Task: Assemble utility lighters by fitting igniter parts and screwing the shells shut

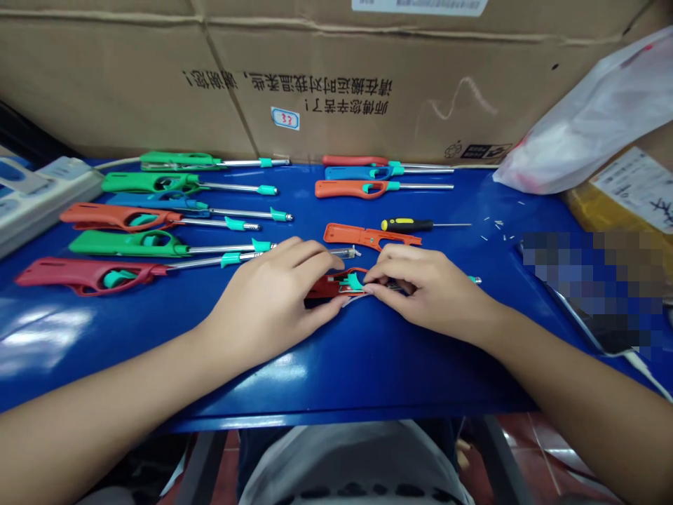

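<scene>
Both hands are on an opened orange-red gas lighter on the blue table, its teal trigger showing between them. My left hand curls round the handle end, thumb in front and fingers behind. At the trigger and barrel end, my right hand pinches with thumb and index finger; its palm hides most of the barrel. Just behind lies a loose orange handle half, inner side up. A small clear part rests beyond my left fingers. The yellow and black screwdriver lies behind the handle half.
Several long lighters lie in a stack of rows at left, and three more at back centre. Small white bits are scattered at right near a phone on a cable. A cardboard box walls the back; a power strip stands left.
</scene>
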Demonstrator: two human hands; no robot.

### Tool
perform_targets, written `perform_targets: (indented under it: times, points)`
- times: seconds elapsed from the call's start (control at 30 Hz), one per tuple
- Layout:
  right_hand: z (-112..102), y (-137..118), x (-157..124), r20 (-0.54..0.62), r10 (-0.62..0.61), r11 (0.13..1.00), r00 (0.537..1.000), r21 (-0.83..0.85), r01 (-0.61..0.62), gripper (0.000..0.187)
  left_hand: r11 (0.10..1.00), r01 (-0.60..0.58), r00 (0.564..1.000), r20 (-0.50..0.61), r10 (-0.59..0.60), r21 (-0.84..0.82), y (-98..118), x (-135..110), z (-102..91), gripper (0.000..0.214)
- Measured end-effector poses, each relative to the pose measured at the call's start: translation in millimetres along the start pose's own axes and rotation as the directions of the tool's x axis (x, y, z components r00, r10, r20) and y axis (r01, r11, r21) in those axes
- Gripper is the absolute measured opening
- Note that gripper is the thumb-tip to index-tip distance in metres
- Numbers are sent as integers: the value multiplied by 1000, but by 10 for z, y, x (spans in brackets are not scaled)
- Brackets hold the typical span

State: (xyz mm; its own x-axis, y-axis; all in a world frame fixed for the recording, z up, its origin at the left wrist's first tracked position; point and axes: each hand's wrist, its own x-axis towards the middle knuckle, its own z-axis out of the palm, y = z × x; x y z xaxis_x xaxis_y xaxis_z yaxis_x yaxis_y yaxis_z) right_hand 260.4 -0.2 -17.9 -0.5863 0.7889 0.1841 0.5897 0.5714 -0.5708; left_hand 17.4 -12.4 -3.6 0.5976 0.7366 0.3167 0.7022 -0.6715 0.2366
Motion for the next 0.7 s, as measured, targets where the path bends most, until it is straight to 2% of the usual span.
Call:
perform_targets:
  times: [0.13, 0.33, 0.53, 0.7]
  points:
    - [17, -5, -4, 3, 6, 1000, 1000, -22, -6, 15, 999, 25, 999, 30, -26, 30, -6, -10, 18, 37]
    - [60, 7, 17, -90, 54, 998, 994, -11, -56, 12, 998, -64, 998, 9, 64, -13, -35, -20, 98, 31]
    - [87, 4, 43, -116, 145, 989, 983, 13, -144, 6, 990, -131, 991, -42, 129, -45, -40, 0, 167, 30]
    - [4, 25, 64, -161, 89, 993, 983, 86, -75, 13, 986, -166, 986, -5, 166, 2, -59, 2, 197, 29]
